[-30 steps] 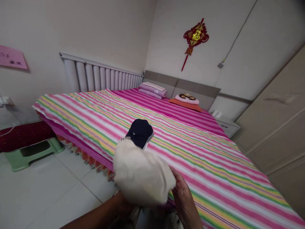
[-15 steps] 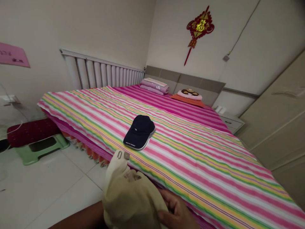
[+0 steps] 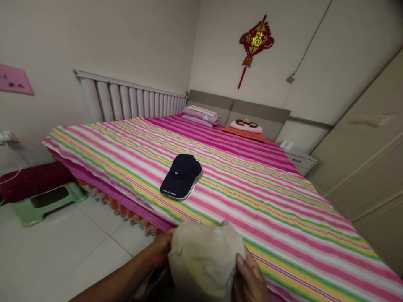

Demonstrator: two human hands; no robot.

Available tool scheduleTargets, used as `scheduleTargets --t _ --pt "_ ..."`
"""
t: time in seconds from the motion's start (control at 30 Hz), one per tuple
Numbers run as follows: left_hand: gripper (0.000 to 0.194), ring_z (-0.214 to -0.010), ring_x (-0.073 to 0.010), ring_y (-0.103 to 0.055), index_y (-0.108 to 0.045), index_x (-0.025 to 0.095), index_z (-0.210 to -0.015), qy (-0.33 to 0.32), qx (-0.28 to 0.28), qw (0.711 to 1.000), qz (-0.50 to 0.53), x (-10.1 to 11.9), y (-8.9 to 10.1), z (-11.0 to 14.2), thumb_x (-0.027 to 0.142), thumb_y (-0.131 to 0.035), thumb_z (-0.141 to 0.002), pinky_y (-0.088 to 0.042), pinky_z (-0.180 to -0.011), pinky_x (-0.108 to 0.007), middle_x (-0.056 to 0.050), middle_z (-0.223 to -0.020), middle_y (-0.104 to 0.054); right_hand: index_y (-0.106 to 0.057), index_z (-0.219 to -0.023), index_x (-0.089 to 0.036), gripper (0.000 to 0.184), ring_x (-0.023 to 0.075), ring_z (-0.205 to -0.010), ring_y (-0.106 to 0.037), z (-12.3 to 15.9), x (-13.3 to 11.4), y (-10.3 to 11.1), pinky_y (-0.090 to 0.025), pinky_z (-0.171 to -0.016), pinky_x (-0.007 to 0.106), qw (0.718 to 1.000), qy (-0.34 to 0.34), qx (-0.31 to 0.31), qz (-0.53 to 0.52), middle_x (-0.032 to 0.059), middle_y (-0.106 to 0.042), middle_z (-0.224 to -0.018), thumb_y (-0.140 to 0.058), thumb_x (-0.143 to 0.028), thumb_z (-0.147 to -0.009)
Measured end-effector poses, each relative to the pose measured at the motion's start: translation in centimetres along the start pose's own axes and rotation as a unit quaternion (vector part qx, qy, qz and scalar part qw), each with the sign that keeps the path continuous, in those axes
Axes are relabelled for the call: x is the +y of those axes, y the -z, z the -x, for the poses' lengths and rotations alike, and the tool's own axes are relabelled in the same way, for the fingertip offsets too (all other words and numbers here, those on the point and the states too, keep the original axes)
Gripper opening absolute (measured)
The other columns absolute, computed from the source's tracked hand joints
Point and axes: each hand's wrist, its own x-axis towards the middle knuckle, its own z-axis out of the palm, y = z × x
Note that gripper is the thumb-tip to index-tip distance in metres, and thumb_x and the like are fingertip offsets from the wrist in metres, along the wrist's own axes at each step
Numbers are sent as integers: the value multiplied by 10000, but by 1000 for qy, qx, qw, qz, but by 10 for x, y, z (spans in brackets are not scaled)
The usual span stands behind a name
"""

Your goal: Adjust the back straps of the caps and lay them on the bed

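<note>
A cream-coloured cap (image 3: 206, 256) is held up between my two hands over the near edge of the bed. My left hand (image 3: 163, 248) grips its left side, fingers partly hidden behind the cloth. On the other side, my right hand (image 3: 250, 274) pinches the cap with the thumb on top. Farther in on the bed, a navy cap (image 3: 181, 176) with a white-edged brim lies on the striped sheet (image 3: 252, 218), its brim toward me. Neither hand touches the navy cap.
Folded purple bedding (image 3: 200, 116) and a pink folded item (image 3: 247, 126) on an orange cloth lie near the headboard (image 3: 252, 110). On the floor at left stands a green stool (image 3: 31, 212). A wardrobe (image 3: 368, 138) rises at right, beyond a bedside cabinet (image 3: 299, 161).
The cream cap has been turned about in my hands, its strap and buckle showing half a second ago. My left hand now shows at its left side. The navy cap stays put on the bed.
</note>
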Motion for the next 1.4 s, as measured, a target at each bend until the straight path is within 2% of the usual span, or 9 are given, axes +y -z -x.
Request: scheduleTargets --t 0.1,0.23,0.4,0.53,0.8,1.0,1.2,1.3,1.4 --pt "220 -770 -220 -624 -645 150 -781 12 -11 1000 17 11 1 -3 72 -601 -580 -461 -700 -301 -45 -702 -667 -456 -1229 -289 566 282 -912 -614 -5 8 10 -477 -776 419 1000 28 13 1 77 -656 -1044 -608 -429 -702" --pt "169 -705 -225 -630 -636 122 -722 34 -14 999 40 23 0 -6 262 -622 -629 -463 -676 -303 -65 -636 -653 -495 -1185 -330 568 293 -929 -607 -9 17 28 -497 -755 402 997 63 34 19 49 -660 -1041 -633 -484 -656" --pt "169 -628 -162 -606 -630 125 -766 -47 -97 994 9 31 -17 -8 149 -668 -603 -451 -632 -252 -63 -701 -653 -538 -1156 -276 543 296 -873 -632 -1 13 38 -498 -731 413 999 31 34 16 91 -673 -1007 -646 -435 -648" --pt "200 -663 -173 -608 -635 114 -781 -70 -141 987 -19 36 -29 -10 125 -674 -585 -454 -664 -264 -84 -734 -653 -559 -1143 -190 600 321 -816 -644 9 8 31 -499 -694 431 1000 -15 -1 -6 137 -689 -937 -699 -375 -590" --pt "256 -554 -148 -578 -628 107 -731 -49 -141 985 -85 37 -40 -14 207 -744 -526 -445 -564 -246 -80 -654 -641 -634 -1012 -189 457 290 -737 -654 16 0 33 -502 -668 418 998 -56 -19 -3 123 -697 -896 -726 -289 -576" --pt "224 -459 -84 -493 -557 122 -599 -34 -154 973 -168 43 -54 -11 165 -747 -487 -348 -455 -178 -12 -558 -570 -658 -750 -177 213 246 -657 -636 17 -7 38 -493 -622 367 999 -28 -24 16 78 -694 -710 -733 -242 -562" --pt "257 -507 -101 -520 -623 107 -714 -18 -167 945 -280 50 -62 -10 185 -739 -498 -368 -493 -190 -43 -635 -614 -607 -712 -207 217 162 -513 -543 22 -15 30 -445 -530 297 999 -9 -8 35 -11 -590 -564 -728 -316 -569" --pt "274 -515 -105 -531 -643 111 -753 -4 -153 940 -305 50 -66 -9 190 -742 -510 -387 -514 -202 -43 -648 -629 -587 -702 -197 206 135 -526 -497 24 -16 29 -406 -520 255 999 -1 -2 40 -20 -542 -576 -720 -296 -579" --pt "240 -459 -85 -496 -630 116 -685 -14 -133 940 -314 48 -68 -11 204 -754 -499 -358 -469 -189 -18 -581 -610 -582 -695 -181 211 127 -553 -463 24 -16 31 -377 -523 236 999 7 -4 39 -6 -529 -613 -719 -297 -583"
